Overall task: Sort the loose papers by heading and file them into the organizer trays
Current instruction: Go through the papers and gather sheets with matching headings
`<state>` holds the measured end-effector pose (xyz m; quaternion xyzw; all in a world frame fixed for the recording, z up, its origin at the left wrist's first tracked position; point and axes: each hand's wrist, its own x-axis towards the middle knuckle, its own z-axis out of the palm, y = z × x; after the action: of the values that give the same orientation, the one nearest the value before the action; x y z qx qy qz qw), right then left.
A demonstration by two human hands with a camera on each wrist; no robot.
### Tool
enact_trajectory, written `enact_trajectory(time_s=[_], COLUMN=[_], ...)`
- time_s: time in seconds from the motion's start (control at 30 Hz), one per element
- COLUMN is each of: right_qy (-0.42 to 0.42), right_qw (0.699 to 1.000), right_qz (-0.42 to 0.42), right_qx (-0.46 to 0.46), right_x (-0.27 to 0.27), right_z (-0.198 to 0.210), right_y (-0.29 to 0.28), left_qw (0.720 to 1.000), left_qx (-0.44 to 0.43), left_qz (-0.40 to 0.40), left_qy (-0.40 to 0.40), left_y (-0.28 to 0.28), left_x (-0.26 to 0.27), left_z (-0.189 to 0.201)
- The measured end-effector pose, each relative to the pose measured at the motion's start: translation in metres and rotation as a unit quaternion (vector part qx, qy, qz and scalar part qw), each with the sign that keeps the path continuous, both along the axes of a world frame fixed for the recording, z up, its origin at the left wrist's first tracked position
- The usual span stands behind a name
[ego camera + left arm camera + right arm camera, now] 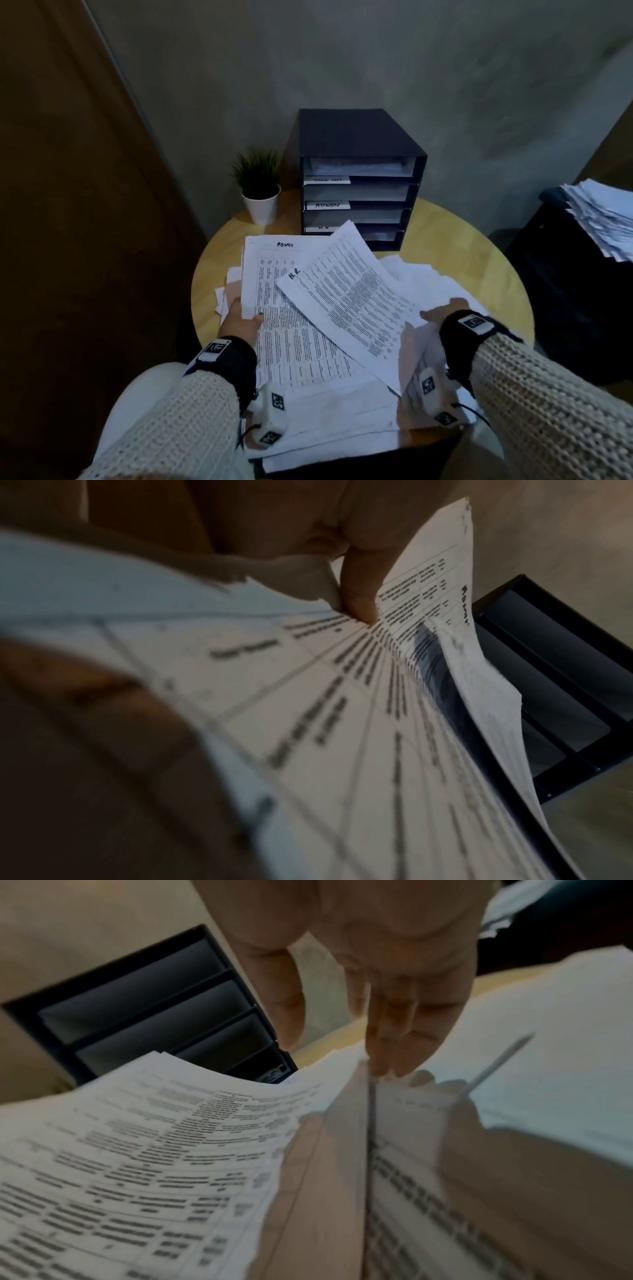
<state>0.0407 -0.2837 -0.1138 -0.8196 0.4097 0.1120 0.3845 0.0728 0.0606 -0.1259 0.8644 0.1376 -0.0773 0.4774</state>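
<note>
Left hand (241, 320) has hold of a printed sheet headed "ADMIN" (270, 270), thumb on top at its left edge, fingers tucked beneath; the left wrist view shows the thumb (358, 588) pressed down on the paper, so that grip is firm. A second sheet (349, 301), marked "H.R" at its top corner, lies skewed across the first one, tilted to the right and covering its right half. Over on the right, the right hand (445, 313) reaches out past that sheet's lower edge, and the right wrist view shows its fingers (394, 1031) straight and together, tips down on the paper, thumb spread off to the side, holding nothing. Beneath both sheets a loose heap of papers (421, 274) spreads over the round wooden table (479, 246), some spilling over the near edge. At the back of the table stands the dark organizer (359, 178), its stacked trays facing the person; white labels sit on the tray fronts, one reading "ADMIN", and the top tray has paper in it. Just left of it, a small potted plant (258, 192) in a white pot. Off to the right, apart from the table, another stack of papers (603, 216) rests on something dark.
</note>
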Motion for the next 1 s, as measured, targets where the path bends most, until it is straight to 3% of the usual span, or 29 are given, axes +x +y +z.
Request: enact_trajectory(time_s=[0.1,0.3,0.53,0.63,0.73,0.9,1.0], right_qy=[-0.054,-0.1,-0.034,-0.026,-0.01,-0.043,-0.009], right_qw=[0.997,0.992,0.989,0.987,0.982,0.992,0.991], right_qz=[0.021,0.082,0.139,0.159,0.183,0.094,0.045], right_qx=[-0.048,0.003,-0.042,-0.012,-0.043,-0.066,-0.126], right_x=[0.008,0.019,0.012,0.006,0.006,0.006,0.004], right_z=[0.016,0.025,0.016,0.009,0.004,0.008,0.018], right_y=[0.004,0.018,0.018,0.026,0.033,0.013,-0.003], left_qw=[1.0,0.996,0.992,0.993,0.994,0.997,0.996], left_qx=[-0.014,-0.064,-0.098,-0.085,-0.057,-0.053,-0.08], left_qz=[-0.012,-0.068,-0.073,-0.081,-0.094,-0.045,-0.005], left_qy=[-0.01,-0.013,-0.017,-0.02,-0.023,-0.024,-0.041], left_y=[0.001,-0.005,-0.013,-0.016,-0.018,-0.009,0.007], left_x=[0.003,0.003,0.011,0.01,0.01,0.013,0.025], left_z=[-0.002,0.004,0.012,0.02,0.016,0.015,0.018])
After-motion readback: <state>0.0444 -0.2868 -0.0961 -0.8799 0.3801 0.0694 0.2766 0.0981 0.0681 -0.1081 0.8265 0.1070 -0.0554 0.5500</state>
